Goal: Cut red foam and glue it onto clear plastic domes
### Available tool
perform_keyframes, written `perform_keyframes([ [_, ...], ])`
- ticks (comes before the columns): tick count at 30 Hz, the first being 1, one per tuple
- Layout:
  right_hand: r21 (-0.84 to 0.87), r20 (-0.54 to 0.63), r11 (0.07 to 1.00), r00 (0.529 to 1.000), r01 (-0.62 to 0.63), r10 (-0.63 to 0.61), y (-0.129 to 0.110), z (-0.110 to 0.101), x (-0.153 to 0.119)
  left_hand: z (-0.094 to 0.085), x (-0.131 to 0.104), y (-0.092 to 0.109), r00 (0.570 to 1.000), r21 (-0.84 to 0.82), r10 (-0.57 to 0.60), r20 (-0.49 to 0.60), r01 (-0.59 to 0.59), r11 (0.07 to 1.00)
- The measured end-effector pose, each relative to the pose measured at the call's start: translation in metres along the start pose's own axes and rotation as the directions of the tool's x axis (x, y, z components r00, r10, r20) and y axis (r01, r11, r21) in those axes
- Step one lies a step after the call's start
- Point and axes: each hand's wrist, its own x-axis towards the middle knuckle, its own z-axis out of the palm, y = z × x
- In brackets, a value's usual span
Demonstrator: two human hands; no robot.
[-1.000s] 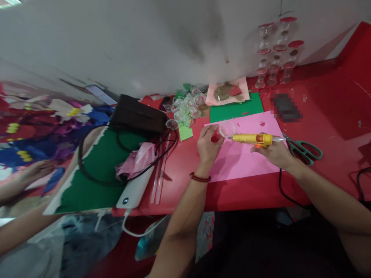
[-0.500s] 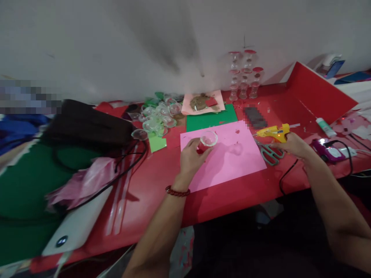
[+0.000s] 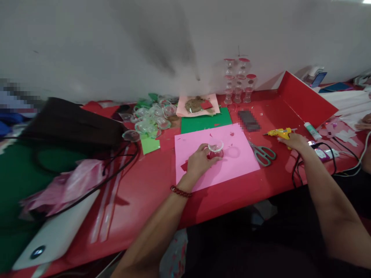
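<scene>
Over a pink sheet [image 3: 237, 166], my left hand [image 3: 199, 160] grips a small clear plastic cup [image 3: 216, 148] from its left side, the rim facing up. A dark red scrap [image 3: 184, 166] lies on the sheet beside that hand. My right hand [image 3: 294, 142] is wrapped round the handle of a yellow hot glue gun [image 3: 279, 133], whose nozzle points left. Just left of my right hand, scissors with grey-green handles [image 3: 264, 155] rest partly on the sheet's edge.
Stacked clear cups with red discs [image 3: 239, 81] stand by the wall. A heap of clear cups [image 3: 153, 117] lies back left. A glue bottle [image 3: 313, 131], cables and a purple power strip [image 3: 323, 153] sit right. A white power bank [image 3: 60, 227] lies front left. Another person's hand [image 3: 363, 122] shows far right.
My right hand has carried the glue gun right, away from the scissors. My left hand has lowered the cup a little toward the pink sheet and to the right. The view has shifted slightly.
</scene>
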Motion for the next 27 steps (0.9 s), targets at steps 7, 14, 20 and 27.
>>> perform_keyframes([
  [7, -0.081, -0.367, 0.996, 0.928, 0.036, -0.063, -0.035, 0.005, -0.035, -0.006, 0.001, -0.013, 0.999, -0.171, 0.037, 0.022, -0.033, 0.985],
  [14, 0.318, -0.591, 0.644, 0.676, 0.696, -0.439, -0.138, -0.005, -0.085, -0.057, 0.001, -0.045, 0.966, -0.815, -0.237, -0.098, 0.059, 0.576],
  [20, 0.696, -0.33, 0.328, 0.69, 0.638, -0.644, -0.197, 0.004, -0.146, -0.064, -0.018, -0.006, 0.933, -0.952, -0.316, -0.17, -0.073, 0.296],
  [27, 0.76, -0.308, 0.293, 0.718, 0.581, -0.624, -0.203, 0.014, -0.137, -0.048, -0.023, 0.018, 0.949, -0.898, -0.187, -0.254, -0.159, 0.411],
])
